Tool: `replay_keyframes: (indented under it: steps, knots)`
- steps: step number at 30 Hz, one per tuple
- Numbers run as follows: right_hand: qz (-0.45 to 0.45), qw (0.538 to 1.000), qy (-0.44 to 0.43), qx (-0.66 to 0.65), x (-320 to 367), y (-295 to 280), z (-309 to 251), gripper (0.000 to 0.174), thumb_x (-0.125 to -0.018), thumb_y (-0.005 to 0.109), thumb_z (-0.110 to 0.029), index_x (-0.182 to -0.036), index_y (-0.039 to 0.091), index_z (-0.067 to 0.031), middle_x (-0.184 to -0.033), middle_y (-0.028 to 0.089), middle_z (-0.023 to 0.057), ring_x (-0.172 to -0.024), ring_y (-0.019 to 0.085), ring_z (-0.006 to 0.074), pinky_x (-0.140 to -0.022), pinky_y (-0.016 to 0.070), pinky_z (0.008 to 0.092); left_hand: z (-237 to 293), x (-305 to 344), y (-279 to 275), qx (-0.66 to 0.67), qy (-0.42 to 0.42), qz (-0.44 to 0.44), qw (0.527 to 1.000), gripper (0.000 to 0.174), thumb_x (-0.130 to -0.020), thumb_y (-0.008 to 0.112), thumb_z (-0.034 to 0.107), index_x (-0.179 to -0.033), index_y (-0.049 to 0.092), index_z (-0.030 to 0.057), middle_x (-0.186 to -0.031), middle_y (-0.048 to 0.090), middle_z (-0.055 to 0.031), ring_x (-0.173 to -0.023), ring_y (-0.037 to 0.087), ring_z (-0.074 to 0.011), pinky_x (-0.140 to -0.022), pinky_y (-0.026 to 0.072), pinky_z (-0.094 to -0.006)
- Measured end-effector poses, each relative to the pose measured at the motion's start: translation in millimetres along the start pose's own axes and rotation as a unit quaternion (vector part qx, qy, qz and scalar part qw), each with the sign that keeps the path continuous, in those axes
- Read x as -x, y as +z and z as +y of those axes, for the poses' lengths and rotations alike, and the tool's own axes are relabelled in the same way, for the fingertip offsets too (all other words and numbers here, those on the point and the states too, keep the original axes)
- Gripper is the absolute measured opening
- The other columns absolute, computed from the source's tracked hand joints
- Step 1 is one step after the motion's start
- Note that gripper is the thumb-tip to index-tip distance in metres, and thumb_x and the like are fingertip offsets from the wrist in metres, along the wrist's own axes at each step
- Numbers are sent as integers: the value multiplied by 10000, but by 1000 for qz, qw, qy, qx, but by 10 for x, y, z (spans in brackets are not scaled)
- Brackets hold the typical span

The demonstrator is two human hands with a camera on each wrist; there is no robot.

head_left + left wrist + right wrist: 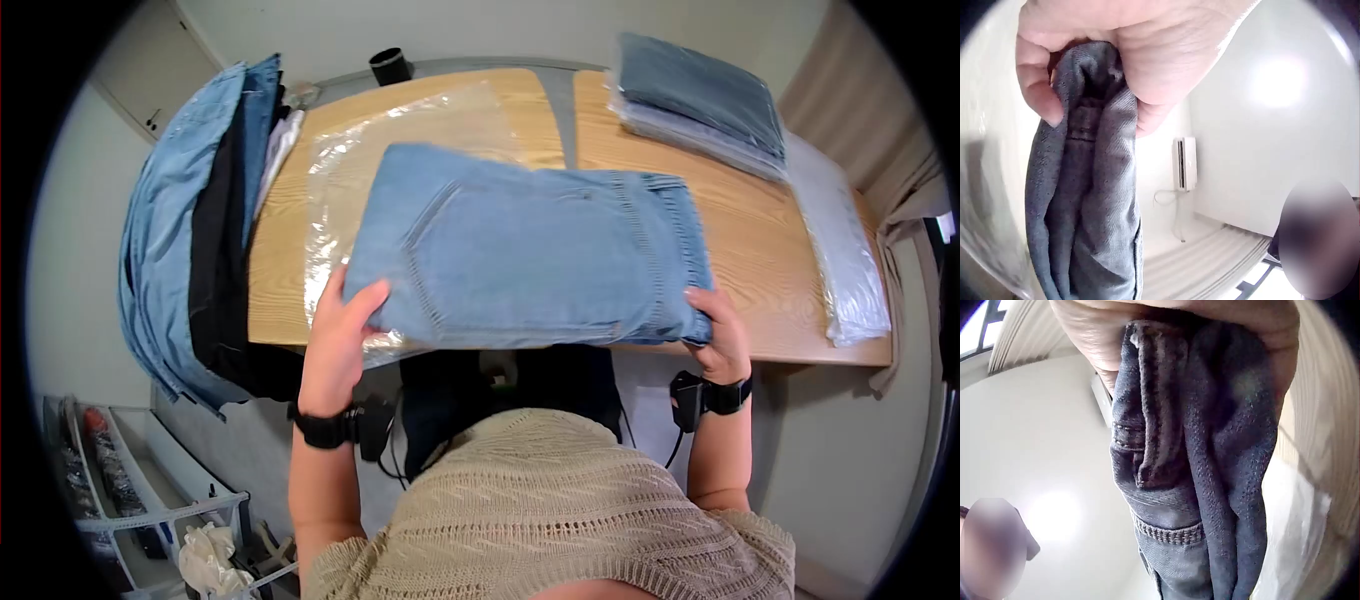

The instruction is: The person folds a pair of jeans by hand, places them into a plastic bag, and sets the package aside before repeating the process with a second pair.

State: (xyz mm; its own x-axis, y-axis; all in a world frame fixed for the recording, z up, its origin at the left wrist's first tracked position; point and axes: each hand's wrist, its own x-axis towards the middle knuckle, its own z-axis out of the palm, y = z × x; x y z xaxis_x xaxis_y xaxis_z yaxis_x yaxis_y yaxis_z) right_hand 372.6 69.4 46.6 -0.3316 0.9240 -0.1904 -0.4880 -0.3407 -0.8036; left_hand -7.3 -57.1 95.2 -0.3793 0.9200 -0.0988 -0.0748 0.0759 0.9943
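Observation:
A folded pair of light blue jeans (540,255) spans the space between my two hands in the head view. My left hand (340,335) grips its left end, thumb on top. At the other end, my right hand (720,328) holds the near corner by the elastic-looking waistband, thumb over the upper face. Both wrist views show the fabric layers (1085,175) pinched between thumb and fingers, the folds hanging down. Behind the jeans, a clear plastic bag (335,180) lies on the left table, partly hidden by them.
Folded jeans in plastic (700,95) are stacked at the back of the right table (790,300). Clear bags (840,240) lie along its right edge. Several garments (185,230) drape over the left table's side. A black bin (390,66) stands behind; a divided container (150,470) sits lower left.

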Motion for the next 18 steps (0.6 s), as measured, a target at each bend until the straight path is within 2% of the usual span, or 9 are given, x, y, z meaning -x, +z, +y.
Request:
replay_keyframes:
  steps: [2, 5, 7, 10, 13, 15, 17, 18]
  knots:
    - [-77, 996, 23, 26, -190, 450, 100, 557, -791, 613, -3, -1310, 415, 36, -1189, 578, 130, -1015, 600, 195, -887, 496, 321, -35, 169, -354, 41, 6, 79, 996, 528, -846, 628, 184, -1285, 424, -25, -1086, 607, -76, -872, 613, -134, -618, 490, -242]
    - [-134, 989, 45, 35, -393, 955, 261, 581, -785, 635, -1, -1318, 406, 39, -1191, 575, 127, -1016, 596, 176, -887, 496, 307, -117, 341, -777, 61, 14, 125, 990, 507, -849, 607, 166, -1281, 425, -27, -1096, 600, -71, -875, 619, -143, -597, 497, -243]
    - [-150, 986, 55, 42, -528, 1062, 426, 580, -786, 643, -3, -1315, 409, 43, -1170, 581, 125, -1013, 594, 171, -887, 497, 298, -347, 376, -1033, 56, -1, 129, 990, 472, -851, 611, 175, -1254, 449, -11, -1088, 594, -66, -865, 608, -143, -630, 498, -257]
    - [-112, 981, 112, 115, -705, 1088, 786, 545, -793, 631, 14, -1294, 419, 56, -1126, 588, 119, -970, 597, 165, -850, 501, 285, -713, 353, -1166, -9, -135, 154, 979, 412, -864, 610, 232, -1202, 488, 30, -1057, 594, -55, -888, 568, -132, -742, 473, -296]
    - [-72, 983, 114, 122, -730, 1108, 824, 534, -796, 629, 12, -1285, 422, 62, -1111, 592, 127, -945, 599, 167, -837, 498, 281, -815, 363, -1160, 24, -143, 166, 975, 450, -884, 594, 311, -1212, 483, 22, -1057, 597, -49, -919, 559, -131, -789, 451, -306]
    - [-57, 983, 127, 120, -652, 1154, 784, 525, -805, 635, -13, -1274, 419, 79, -1122, 585, 137, -967, 589, 174, -867, 481, 288, -835, 371, -1193, 48, -140, 165, 975, 455, -889, 594, 326, -1208, 487, 20, -1059, 599, -50, -922, 562, -136, -795, 449, -306]
    - [7, 974, -17, 226, -551, 1205, 790, 525, -817, 636, -47, -1281, 416, 68, -1183, 558, 179, -1076, 554, 217, -942, 437, 329, -868, 358, -1190, 78, -129, 169, 974, 460, -893, 595, 341, -1204, 491, 18, -1060, 602, -52, -925, 566, -141, -802, 448, -307]
    - [65, 861, -210, 459, -533, 1148, 886, 539, -823, 638, -85, -1308, 427, 16, -1264, 518, 197, -1203, 484, 289, -1015, 374, 383, -886, 360, -1182, 91, -122, 177, 972, 449, -897, 594, 350, -1191, 503, 22, -1062, 606, -52, -932, 571, -146, -810, 447, -308]
